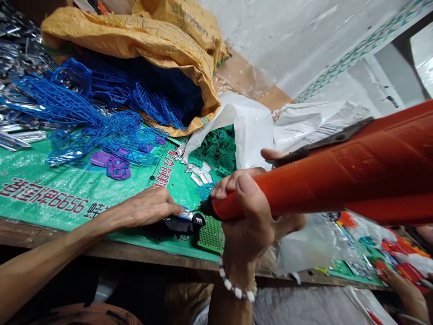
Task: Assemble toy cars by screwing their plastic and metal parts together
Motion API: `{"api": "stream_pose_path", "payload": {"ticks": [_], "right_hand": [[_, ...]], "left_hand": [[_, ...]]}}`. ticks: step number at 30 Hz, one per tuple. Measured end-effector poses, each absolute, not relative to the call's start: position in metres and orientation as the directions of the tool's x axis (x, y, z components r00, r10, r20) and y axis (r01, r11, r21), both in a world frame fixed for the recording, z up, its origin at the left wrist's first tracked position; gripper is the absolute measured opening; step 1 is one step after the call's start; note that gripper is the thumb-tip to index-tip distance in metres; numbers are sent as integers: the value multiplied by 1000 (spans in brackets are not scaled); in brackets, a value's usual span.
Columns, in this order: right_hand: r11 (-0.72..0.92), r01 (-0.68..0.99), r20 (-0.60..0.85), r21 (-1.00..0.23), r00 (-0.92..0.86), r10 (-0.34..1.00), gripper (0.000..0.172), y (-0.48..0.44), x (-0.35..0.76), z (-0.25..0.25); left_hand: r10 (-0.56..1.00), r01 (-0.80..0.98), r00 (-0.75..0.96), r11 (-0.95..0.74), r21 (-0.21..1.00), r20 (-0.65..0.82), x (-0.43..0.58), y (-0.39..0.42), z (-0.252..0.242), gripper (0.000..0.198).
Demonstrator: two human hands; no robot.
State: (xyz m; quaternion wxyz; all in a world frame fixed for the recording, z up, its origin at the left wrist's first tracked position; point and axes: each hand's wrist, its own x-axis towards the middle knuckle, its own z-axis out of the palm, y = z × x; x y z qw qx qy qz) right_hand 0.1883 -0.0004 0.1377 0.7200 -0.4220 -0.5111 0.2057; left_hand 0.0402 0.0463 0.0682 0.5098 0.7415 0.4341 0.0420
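My right hand (252,212), with a white bead bracelet at the wrist, is wrapped round the front of a large red electric screwdriver (324,176). The tool's black nose points left, and its thin bit comes down beside my left fingertips. My left hand (149,206) has its fingers pressed together on a silver-and-blue strip (186,213), which lies on a black plastic toy part (177,229) at the table's front edge. Touching the black part's right end is a green perforated block (208,234). How the left thumb grips is hidden.
Blue plastic lattice pieces (67,97) spill from an orange woven sack (135,34). Purple parts (118,168) lie before them, and silver pieces (16,49) are heaped far left. A white bag (252,122) holds green parts (216,151). Another person's hand (404,289) is at lower right.
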Motion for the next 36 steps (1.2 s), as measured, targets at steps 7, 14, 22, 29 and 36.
{"api": "stream_pose_path", "payload": {"ticks": [7, 14, 22, 29, 36], "right_hand": [[579, 103, 557, -809, 450, 698, 39, 3, 179, 142], [611, 113, 604, -784, 369, 707, 33, 6, 183, 135], [637, 123, 637, -761, 328, 697, 32, 8, 190, 130], [645, 192, 670, -740, 294, 681, 35, 9, 189, 129], [624, 146, 635, -768, 304, 710, 30, 5, 191, 130]], "left_hand": [[681, 589, 624, -86, 804, -384, 39, 50, 64, 45], [682, 575, 621, -61, 816, -387, 41, 52, 63, 45], [665, 565, 619, -10, 825, -417, 39, 49, 65, 41], [669, 565, 615, -5, 825, -417, 39, 49, 65, 37], [677, 564, 618, -30, 825, -399, 40, 51, 66, 41]]}}
